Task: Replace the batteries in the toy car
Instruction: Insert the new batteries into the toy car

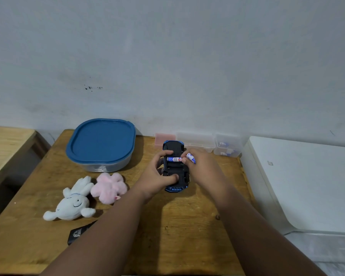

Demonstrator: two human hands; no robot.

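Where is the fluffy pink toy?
In the head view, the fluffy pink toy lies on the left of the table, just in front of the blue-lidded box, beside the white bunny toy.

Battery (174, 159) label blurred, nothing legible

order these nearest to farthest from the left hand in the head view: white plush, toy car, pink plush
1. The toy car, underside up, gripped by the left hand itself.
2. The pink plush, lying to the left of that hand.
3. The white plush, farther left again and nearer the camera.
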